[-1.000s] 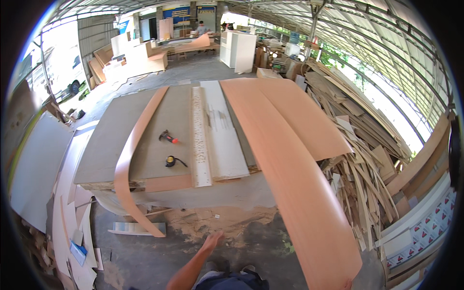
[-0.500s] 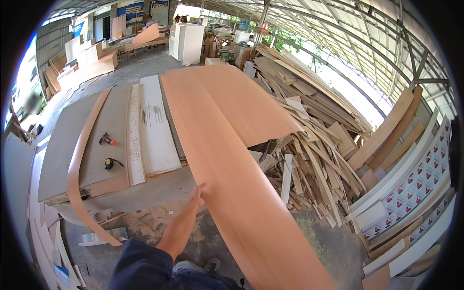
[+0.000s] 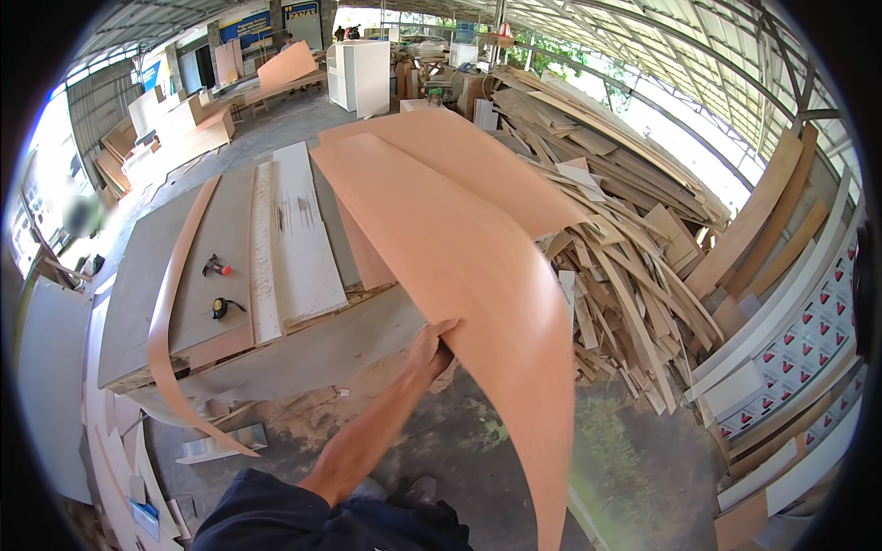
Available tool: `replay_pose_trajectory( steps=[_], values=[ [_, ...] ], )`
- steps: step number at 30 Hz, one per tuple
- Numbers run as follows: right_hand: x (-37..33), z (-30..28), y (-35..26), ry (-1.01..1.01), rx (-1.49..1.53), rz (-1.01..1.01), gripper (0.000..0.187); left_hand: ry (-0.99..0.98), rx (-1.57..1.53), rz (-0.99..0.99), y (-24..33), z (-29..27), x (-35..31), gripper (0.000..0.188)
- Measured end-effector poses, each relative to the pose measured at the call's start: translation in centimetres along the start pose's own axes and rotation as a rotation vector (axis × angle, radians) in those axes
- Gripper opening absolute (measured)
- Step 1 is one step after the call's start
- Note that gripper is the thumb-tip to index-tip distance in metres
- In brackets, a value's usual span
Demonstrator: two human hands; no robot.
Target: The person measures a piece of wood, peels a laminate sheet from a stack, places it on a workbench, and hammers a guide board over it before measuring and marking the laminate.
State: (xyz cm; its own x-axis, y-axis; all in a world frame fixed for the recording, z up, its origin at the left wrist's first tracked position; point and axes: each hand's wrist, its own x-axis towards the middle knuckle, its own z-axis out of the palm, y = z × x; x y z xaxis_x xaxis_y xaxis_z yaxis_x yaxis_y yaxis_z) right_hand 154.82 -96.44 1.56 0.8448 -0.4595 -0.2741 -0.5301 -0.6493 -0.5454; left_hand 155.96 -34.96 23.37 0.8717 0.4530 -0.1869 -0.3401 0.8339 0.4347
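Observation:
My left hand point(image 3: 430, 349) is closed on the left edge of a long, thin, orange-brown laminate sheet point(image 3: 459, 266), its thumb lying on top. The sheet bows upward, and its near end curves down toward the floor. Its far end overlaps another sheet of the same colour point(image 3: 514, 188) on the workbench point(image 3: 175, 303). My right hand is out of view. To the left on the bench lie a narrow orange-brown strip point(image 3: 170, 294) hanging over the front edge, a small hammer point(image 3: 215, 265), a tape measure point(image 3: 224, 309) and a scuffed white board point(image 3: 299, 239).
A heap of wood offcuts point(image 3: 625, 275) rises at the right. Boards and patterned panels point(image 3: 790, 386) lean along the far right side. A white cabinet point(image 3: 367, 78) stands at the back, near a person point(image 3: 288, 41). Scraps point(image 3: 220, 444) lie on the floor before the bench.
My left hand has shifted right and slightly up with the sheet's edge. The sheet has lifted and twisted off the lower one, its near end now bending downward.

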Motion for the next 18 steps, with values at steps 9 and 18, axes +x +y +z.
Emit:
replay_pose_trajectory(
  steps=[9, 18],
  values=[
    [5.6, 1.3, 4.4, -0.037, -0.466, -0.198, 0.04, -0.069, 0.058, -0.035, -1.4, 8.2, -2.7, 0.037],
    [0.1, 0.1, -35.9, -0.098, 0.84, -0.603, 0.048, -0.257, 0.63, 0.298, 1.2, 5.0, -9.6, 0.022]
  ],
)
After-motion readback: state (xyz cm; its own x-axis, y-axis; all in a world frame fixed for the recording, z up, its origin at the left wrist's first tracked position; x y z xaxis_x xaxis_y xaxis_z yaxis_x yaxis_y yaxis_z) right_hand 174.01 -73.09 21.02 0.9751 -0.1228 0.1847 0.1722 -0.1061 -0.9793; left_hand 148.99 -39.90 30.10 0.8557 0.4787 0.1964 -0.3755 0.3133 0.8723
